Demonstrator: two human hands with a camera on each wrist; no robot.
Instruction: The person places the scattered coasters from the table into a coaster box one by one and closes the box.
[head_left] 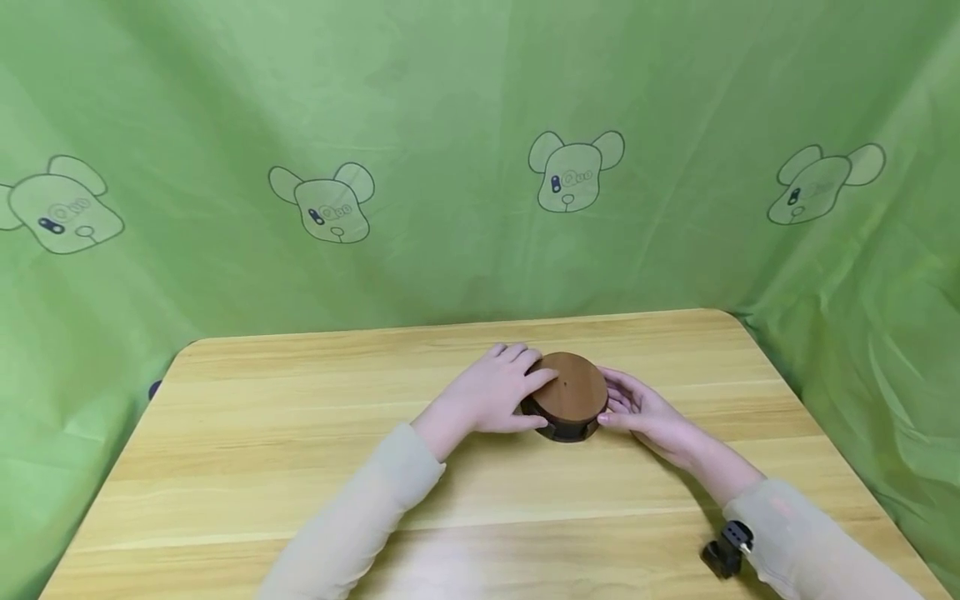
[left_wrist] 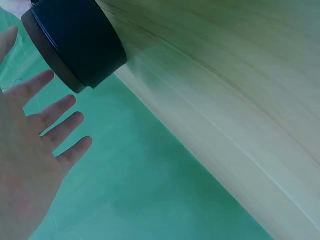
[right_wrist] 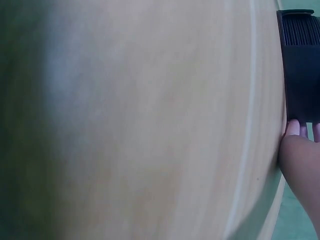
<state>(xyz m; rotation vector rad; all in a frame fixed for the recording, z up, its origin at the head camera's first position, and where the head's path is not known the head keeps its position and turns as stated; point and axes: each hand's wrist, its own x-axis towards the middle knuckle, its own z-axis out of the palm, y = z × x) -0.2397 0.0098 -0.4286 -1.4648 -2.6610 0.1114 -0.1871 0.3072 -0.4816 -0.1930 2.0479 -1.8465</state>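
A black round holder (head_left: 567, 431) stands on the table with a brown disc (head_left: 573, 387), apparently the top coaster of a stack, lying flat in it. Thin stacked edges (right_wrist: 298, 30) show through the holder's slot in the right wrist view. At its left side is my left hand (head_left: 498, 392), index finger reaching over the disc and thumb near the front rim. The left wrist view shows those fingers spread and fairly straight beside the holder (left_wrist: 82, 40). My right hand (head_left: 648, 417) holds the holder's right side, thumb in front and fingers behind.
The pale wooden table (head_left: 300, 467) ends at a back edge near the holder. Behind it hangs a green curtain (head_left: 450, 250) with printed bear heads. A small black device (head_left: 726, 550) is attached at the right sleeve.
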